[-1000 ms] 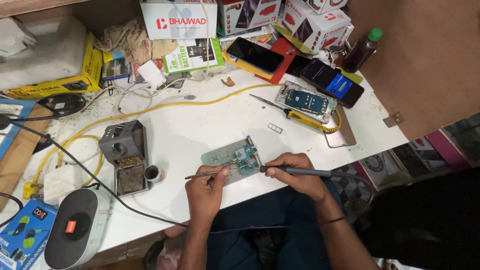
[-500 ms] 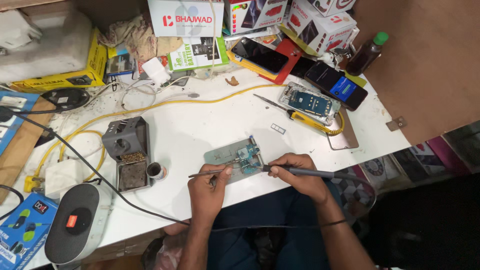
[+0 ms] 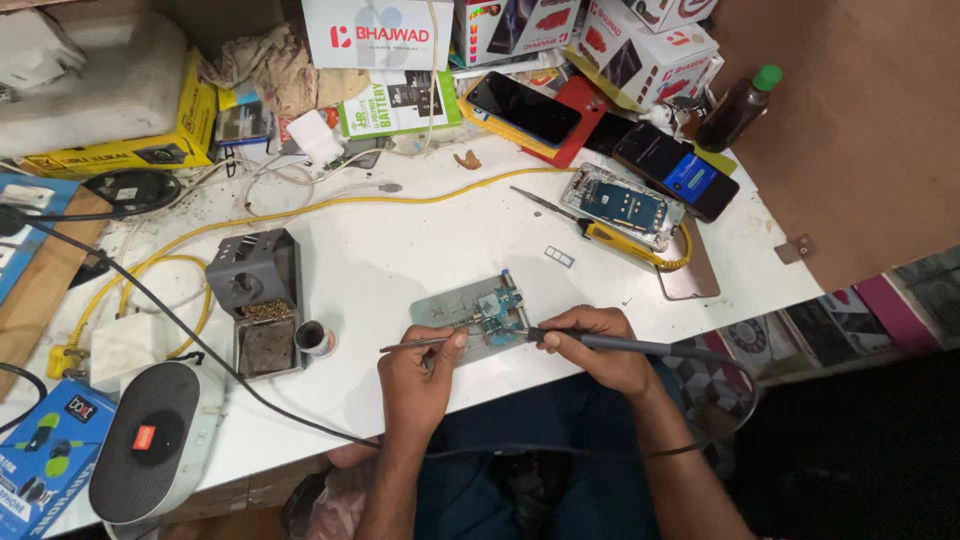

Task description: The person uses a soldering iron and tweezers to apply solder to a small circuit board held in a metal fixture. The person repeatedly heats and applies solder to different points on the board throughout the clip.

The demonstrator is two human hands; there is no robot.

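Head view: the left hand (image 3: 415, 372) pinches tweezers (image 3: 425, 343); the right hand (image 3: 595, 345) grips a soldering iron (image 3: 600, 342) like a pen. Both tips meet on the circuit board (image 3: 497, 308), which lies on a plate (image 3: 440, 308) at the near edge of the white surface (image 3: 400, 250). The board looks thin, light and fragile, best held by its edges.

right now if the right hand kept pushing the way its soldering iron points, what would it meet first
The right hand aims its soldering iron leftward; the tip already seems to meet the circuit board on its holder plate, though depth is unclear.
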